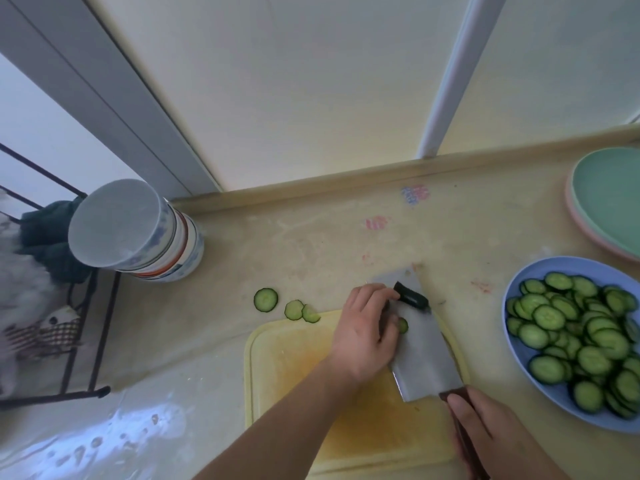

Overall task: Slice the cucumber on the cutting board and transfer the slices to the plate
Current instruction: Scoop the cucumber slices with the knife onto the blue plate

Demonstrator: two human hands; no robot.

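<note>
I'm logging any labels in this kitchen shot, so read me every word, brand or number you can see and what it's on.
None can be read.
Countertop: pink and blue scribble-like marks, too blurred to tell if they are writing.
Stack of bowls: coloured bands only, no legible text.
Cleaver blade: no visible marking.

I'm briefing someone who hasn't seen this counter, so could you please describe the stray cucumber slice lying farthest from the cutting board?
Start at the yellow cutting board and look past its far left corner, towards the stack of bowls. Three slices lie on the counter; the farthest-left slice is yours. It lies alone and fully round, while the other two slices overlap.
</note>
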